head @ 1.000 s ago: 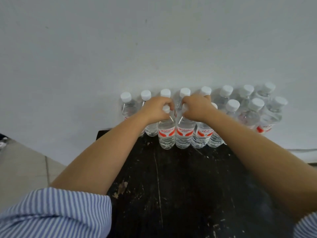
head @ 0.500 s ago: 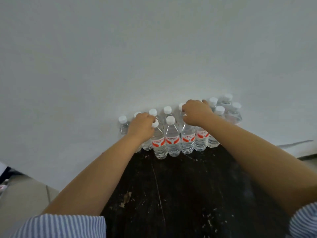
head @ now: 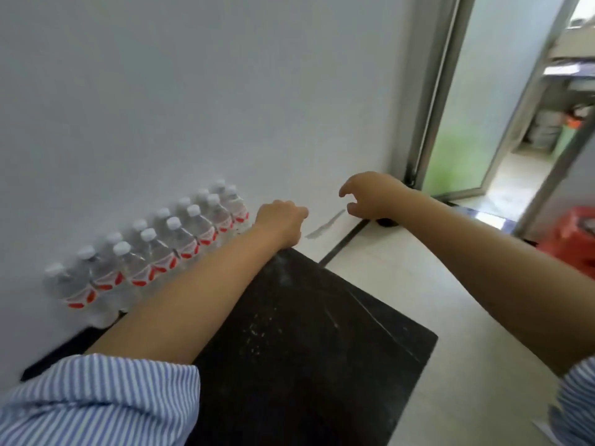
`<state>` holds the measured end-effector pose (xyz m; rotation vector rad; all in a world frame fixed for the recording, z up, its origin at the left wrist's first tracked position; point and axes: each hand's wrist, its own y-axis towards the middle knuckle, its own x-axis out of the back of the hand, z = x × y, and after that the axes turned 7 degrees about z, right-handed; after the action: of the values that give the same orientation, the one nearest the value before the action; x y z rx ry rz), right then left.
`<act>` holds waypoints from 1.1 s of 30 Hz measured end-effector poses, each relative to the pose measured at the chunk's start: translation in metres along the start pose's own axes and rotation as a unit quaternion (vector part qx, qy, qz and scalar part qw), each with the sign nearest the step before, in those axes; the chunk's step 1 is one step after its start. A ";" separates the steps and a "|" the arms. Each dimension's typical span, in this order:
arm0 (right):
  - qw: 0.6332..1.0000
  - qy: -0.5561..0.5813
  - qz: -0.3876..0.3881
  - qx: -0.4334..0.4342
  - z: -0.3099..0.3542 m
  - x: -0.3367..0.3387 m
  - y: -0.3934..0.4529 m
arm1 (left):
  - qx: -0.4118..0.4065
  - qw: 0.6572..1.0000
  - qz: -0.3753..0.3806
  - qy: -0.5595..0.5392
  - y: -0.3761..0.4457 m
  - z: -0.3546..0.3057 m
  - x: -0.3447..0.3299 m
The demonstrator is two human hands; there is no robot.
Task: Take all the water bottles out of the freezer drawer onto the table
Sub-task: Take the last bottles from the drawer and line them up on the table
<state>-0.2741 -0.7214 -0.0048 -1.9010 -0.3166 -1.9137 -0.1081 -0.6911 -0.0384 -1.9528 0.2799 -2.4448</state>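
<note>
White wall (head: 193,91), black table (head: 306,349): water bottles (head: 167,249) stood in two rows against the wall (probably to save space). Left hand (head: 281,225) loosely curled, empty; right hand (head: 370,196) relaxed, empty.

view swung right: clear plastic water bottles with white caps and red labels (head: 154,255) now sit at frame left instead of centre, and an open glass door with metal frame (head: 457,101), pale floor and an orange-red plastic object (head: 570,239) came into frame. both hands let go of the bottle caps and pulled away: left hand (head: 281,225) now loosely curled past the right end of the row over the black tabletop (head: 306,349) corner, right hand (head: 370,196) empty in mid-air, fingers half-curled, over the floor
</note>
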 end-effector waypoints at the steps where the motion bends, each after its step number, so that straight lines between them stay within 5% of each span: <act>1: 0.999 0.009 -0.004 -0.037 -0.029 0.004 -0.026 | -0.031 0.999 -0.006 0.011 0.005 -0.031 0.012; 11: 0.943 0.080 -0.071 -0.316 -0.280 -0.018 -0.306 | -0.273 0.959 -0.071 0.040 0.015 -0.369 0.105; 19: 0.900 0.113 -0.055 -0.418 -0.425 -0.046 -0.480 | -0.409 0.906 -0.106 0.030 -0.015 -0.616 0.154; 33: 0.851 0.140 -0.015 -0.505 -0.693 -0.074 -0.535 | -0.475 0.878 -0.053 0.034 0.107 -0.866 0.199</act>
<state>-1.1349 -0.5466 -0.0333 -2.0743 0.9489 -2.6069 -1.0035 -0.6988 -0.0440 -2.1363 1.6909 -2.6968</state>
